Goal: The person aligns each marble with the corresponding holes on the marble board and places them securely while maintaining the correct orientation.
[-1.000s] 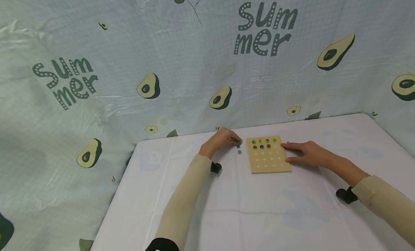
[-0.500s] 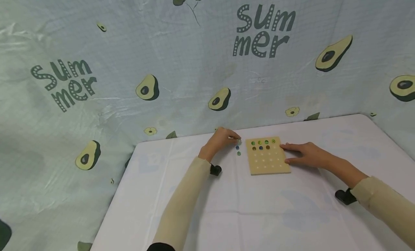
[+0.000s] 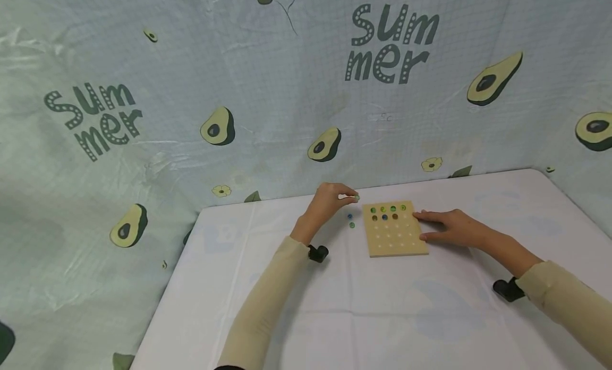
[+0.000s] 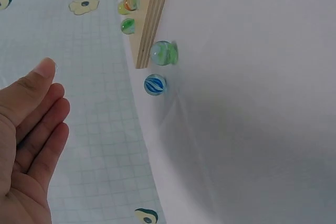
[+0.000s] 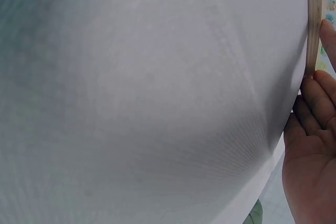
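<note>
My left hand [image 3: 329, 204] is raised just off the board's far left corner and pinches a small marble [image 3: 357, 198] between thumb and fingertips. In the left wrist view the thumb almost wholly hides that marble. A square wooden board [image 3: 398, 248] with rows of small hollows lies on the table. Several green, blue and brownish marbles sit in its two far rows. Beside its left edge lie a blue-striped marble [image 4: 155, 84] and a green swirled marble [image 4: 162, 53]. My right hand [image 3: 453, 228] touches the board's right edge with extended fingers.
The white-covered table [image 3: 363, 317] reaches out toward me, with its far edge close behind the board. A hanging cloth [image 3: 268, 93] printed with avocados and lettering rises behind it. Black wrist cameras [image 3: 317, 253] sit under both wrists.
My left hand has lifted a marble from the far end of the short line beside the board and moved it up and slightly right. The right hand and board have stayed put.
</note>
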Motion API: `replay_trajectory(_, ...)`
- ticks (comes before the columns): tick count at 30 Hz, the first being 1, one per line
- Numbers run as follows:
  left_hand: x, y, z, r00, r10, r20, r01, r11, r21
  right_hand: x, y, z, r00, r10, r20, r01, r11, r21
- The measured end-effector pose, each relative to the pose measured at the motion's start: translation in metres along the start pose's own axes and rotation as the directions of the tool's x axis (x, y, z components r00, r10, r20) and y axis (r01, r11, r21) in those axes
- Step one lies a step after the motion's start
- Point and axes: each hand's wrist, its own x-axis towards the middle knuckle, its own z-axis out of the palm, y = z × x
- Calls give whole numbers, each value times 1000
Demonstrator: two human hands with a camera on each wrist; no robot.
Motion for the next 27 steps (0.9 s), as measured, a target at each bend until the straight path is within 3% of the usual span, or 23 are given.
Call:
replay_trajectory(11, -5, 6, 0, 999, 52, -10, -51, 996, 68, 0, 0, 0, 1000, -1, -2, 1, 1000, -17)
replay_trajectory(21, -6, 6, 4, 999, 36, -24, -35, 999, 31, 1, -2, -2, 1000, -9, -7, 9, 1000, -14)
replay_trajectory(27, -4, 6, 14, 999, 52, -14, -51, 998, 33, 2, 1, 0, 1000, -1, -6, 1, 1000, -21)
